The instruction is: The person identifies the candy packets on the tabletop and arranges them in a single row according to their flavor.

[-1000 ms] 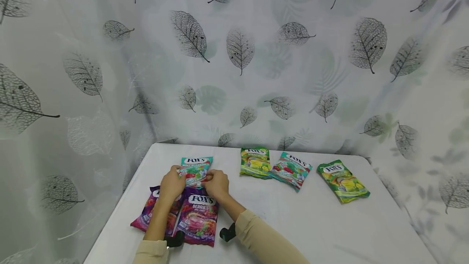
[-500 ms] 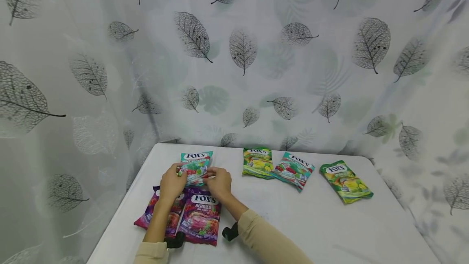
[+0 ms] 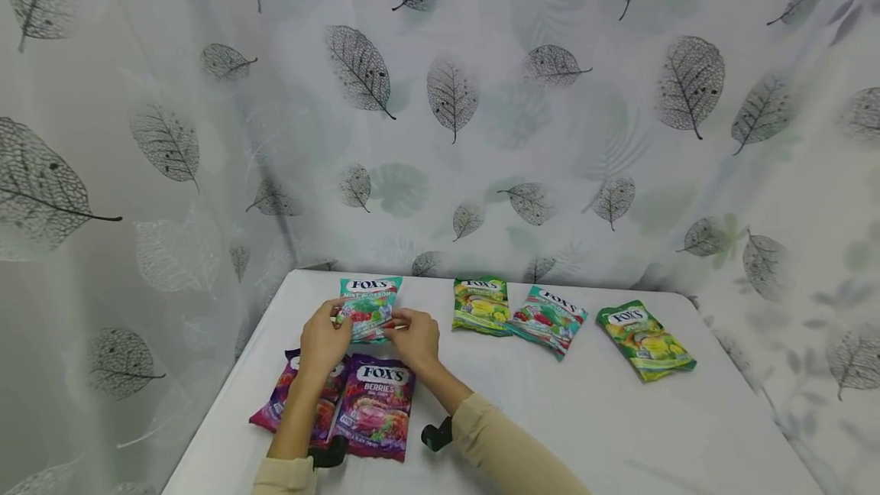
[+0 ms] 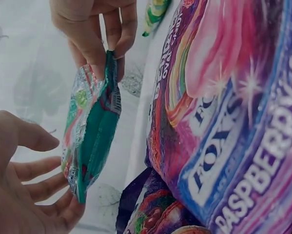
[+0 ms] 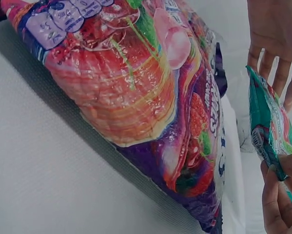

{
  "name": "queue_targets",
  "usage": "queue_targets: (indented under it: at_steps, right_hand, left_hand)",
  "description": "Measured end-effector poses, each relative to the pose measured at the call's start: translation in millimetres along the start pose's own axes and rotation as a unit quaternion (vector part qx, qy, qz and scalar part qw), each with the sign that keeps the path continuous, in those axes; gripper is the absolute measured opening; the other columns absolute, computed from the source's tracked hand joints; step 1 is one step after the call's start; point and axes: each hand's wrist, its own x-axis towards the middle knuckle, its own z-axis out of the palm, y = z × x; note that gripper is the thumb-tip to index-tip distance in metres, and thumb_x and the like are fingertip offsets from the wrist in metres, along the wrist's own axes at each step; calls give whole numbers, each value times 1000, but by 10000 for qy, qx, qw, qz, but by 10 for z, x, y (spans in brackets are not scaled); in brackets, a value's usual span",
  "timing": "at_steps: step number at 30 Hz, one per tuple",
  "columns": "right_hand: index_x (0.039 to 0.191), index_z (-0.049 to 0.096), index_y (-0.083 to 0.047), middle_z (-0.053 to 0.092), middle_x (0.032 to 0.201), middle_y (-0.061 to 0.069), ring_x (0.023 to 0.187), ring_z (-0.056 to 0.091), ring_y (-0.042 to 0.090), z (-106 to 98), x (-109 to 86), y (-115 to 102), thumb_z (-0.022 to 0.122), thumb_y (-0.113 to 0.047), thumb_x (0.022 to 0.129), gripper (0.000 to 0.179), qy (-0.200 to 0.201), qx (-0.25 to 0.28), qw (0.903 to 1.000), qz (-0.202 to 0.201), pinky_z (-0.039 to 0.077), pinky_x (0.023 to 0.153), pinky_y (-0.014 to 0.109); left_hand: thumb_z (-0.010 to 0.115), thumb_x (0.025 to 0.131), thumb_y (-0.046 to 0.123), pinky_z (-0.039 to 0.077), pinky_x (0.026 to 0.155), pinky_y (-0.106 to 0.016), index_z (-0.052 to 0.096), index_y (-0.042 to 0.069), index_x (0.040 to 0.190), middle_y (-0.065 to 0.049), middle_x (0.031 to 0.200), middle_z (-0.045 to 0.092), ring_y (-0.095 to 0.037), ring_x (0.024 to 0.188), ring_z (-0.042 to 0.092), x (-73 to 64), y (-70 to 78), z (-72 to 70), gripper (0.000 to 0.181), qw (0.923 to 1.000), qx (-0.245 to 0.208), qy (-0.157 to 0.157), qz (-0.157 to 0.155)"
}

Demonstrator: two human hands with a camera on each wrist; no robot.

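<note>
A teal Fox's mint candy bag (image 3: 370, 298) is between my two hands at the table's far left. My right hand (image 3: 418, 342) pinches its lower right edge between thumb and fingers, as the right wrist view also shows. At the other end my left hand (image 4: 33, 180) has its fingers spread and relaxed, the fingertips right at the bag's edge. Just nearer lie a purple Fox's berries bag (image 3: 374, 418) and a second purple bag (image 3: 275, 396), the latter partly hidden by my left forearm.
Toward the back of the white table (image 3: 550, 418) lie a yellow-green Fox's bag (image 3: 480, 305) and a teal one (image 3: 546, 319), their edges overlapping. Another green bag (image 3: 646, 340) lies farther right. A leaf-patterned curtain (image 3: 440, 159) hangs behind.
The teal bag and both hands have moved slightly away from the purple bags, toward the back, uncovering more of the berries bag's top. The other bags have stayed in place.
</note>
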Motion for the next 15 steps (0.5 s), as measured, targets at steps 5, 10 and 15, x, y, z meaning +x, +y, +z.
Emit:
queue_targets:
  at_steps: [5,10,15]
  right_hand:
    - [114,80,-6,79,91,4,70,73,8,-32,-24,-41,85,-6,85,29,33,80,10000,-15,56,60,23]
    - [113,80,-6,79,89,1,70,71,7,-75,-92,-48,85,-6,84,29,105,246,9996,84,56,59,23]
    - [113,80,-8,79,88,-1,70,71,7,-116,-175,-46,85,-5,84,29,234,382,9988,182,56,61,24]
  left_hand:
    - [62,98,12,50,68,-43,65,2,135,-22,116,71,-28,80,66,-16,28,-19,39,9999,-14,98,21]
    - [64,98,13,52,69,-44,65,2,134,-21,116,71,-30,86,68,-73,57,-27,38,9998,-101,134,84]
    - [64,98,12,53,72,-47,65,3,135,-21,118,71,-31,90,69,-133,107,-30,38,9996,-186,107,165]
